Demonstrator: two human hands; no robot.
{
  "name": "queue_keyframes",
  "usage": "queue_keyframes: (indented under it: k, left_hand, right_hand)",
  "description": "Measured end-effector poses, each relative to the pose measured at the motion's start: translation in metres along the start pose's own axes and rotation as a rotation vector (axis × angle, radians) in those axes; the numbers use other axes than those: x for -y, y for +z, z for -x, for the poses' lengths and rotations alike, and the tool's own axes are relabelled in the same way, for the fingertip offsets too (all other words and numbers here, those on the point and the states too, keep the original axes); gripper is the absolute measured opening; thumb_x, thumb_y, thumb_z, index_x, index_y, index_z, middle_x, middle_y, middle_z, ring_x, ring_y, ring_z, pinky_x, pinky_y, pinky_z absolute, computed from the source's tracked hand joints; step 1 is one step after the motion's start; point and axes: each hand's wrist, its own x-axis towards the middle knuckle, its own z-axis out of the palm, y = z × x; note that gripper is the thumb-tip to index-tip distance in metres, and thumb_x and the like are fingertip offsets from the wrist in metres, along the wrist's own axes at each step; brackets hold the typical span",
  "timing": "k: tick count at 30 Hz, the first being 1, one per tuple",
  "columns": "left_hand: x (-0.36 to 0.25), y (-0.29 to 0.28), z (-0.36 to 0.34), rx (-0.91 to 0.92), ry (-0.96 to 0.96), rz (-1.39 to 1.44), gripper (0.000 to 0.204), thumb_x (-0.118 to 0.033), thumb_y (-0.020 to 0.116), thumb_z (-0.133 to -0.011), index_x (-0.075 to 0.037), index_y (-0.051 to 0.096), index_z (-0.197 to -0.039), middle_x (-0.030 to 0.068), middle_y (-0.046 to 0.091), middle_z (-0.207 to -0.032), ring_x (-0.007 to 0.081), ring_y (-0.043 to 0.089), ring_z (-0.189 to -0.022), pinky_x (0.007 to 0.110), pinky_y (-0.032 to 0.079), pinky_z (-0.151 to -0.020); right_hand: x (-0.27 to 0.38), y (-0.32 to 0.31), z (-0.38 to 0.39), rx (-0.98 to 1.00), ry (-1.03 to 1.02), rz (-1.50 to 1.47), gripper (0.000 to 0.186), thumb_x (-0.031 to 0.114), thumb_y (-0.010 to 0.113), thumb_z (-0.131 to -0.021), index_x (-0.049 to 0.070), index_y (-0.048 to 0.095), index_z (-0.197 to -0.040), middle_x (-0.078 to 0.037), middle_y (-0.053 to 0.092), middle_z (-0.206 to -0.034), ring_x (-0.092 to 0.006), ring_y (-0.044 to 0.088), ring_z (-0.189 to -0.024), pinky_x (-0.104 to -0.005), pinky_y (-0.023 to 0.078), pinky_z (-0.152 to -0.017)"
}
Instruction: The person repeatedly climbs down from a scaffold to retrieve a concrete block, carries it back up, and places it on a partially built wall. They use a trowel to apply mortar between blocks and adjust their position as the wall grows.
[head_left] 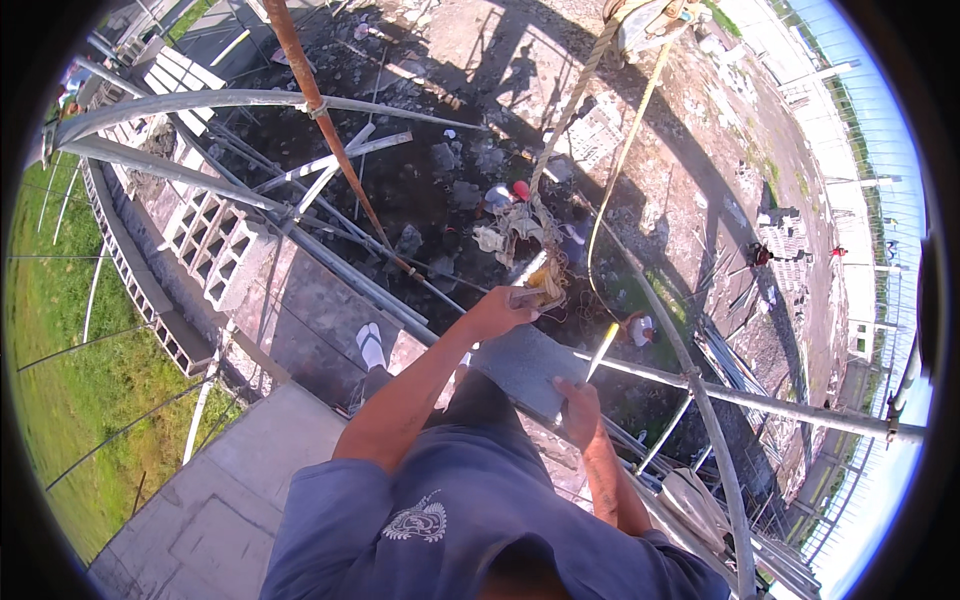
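Observation:
My left hand (505,310) is closed at the upper end of a grey flat panel (515,360), beside a tan, tangled bundle (548,285) at a hanging rope (548,150); exactly what it grips is unclear. My right hand (577,405) is closed at the panel's right edge, with a narrow pale yellow strip (604,348) rising from it. A thinner yellow line (618,160) hangs down to the right of the rope. The panel is in front of my legs, above the scaffold's edge.
Scaffold tubes (695,385) and a rusty pole (345,165) surround me. Hollow blocks (215,250) sit on the left ledge beside a socked foot (372,345). Far below lie rubble and several people, one in dark clothes (760,253). Grass (60,400) lies beyond the left edge.

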Motion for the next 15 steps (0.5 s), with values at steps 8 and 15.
queue_keyframes:
  k: [8, 15]
  left_hand:
    - [0.001, -0.034, 0.061, -0.192, 0.016, -0.186, 0.017, -0.012, 0.071, -0.079, -0.003, 0.061, -0.089, 0.0007, 0.06, -0.08, 0.01, 0.056, -0.077, 0.027, 0.045, -0.073]
    - [-0.02, -0.038, 0.075, -0.162, 0.035, -0.289, 0.022, -0.013, 0.071, -0.076, -0.003, 0.065, -0.095, 0.0083, 0.058, -0.093, 0.0186, 0.058, -0.088, 0.031, 0.044, -0.08]
  right_hand:
    - [-0.026, 0.003, -0.021, 0.099, -0.013, 0.021, 0.038, 0.011, 0.066, -0.081, -0.006, 0.053, -0.111, -0.012, 0.061, -0.104, -0.0176, 0.059, -0.09, -0.0314, 0.047, -0.082]
    - [0.006, 0.014, -0.008, 0.024, 0.021, 0.242, 0.034, 0.014, 0.066, -0.082, -0.006, 0.057, -0.108, -0.01, 0.063, -0.097, -0.015, 0.059, -0.084, -0.0293, 0.047, -0.076]
